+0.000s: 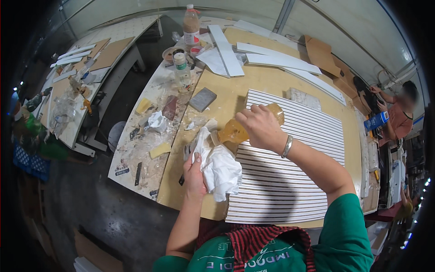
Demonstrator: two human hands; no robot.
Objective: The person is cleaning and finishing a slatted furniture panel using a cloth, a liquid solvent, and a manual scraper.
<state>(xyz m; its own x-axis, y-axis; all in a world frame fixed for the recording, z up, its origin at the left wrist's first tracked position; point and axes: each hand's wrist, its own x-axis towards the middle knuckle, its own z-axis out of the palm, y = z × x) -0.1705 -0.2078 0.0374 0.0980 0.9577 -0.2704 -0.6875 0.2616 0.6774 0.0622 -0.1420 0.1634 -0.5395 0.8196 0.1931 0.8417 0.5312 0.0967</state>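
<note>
White cloth (221,173) is pinched in the left hand (195,176) near the left edge of a striped panel (281,186); an amber bottle (235,131), tipped toward the cloth, is clasped by the right hand (262,127).

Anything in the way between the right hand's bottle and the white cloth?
Nothing visible: the right hand holds the yellowish bottle tilted, its mouth right at the white cloth held in the left hand. Whether mouth and cloth actually touch, I can't tell.
</note>
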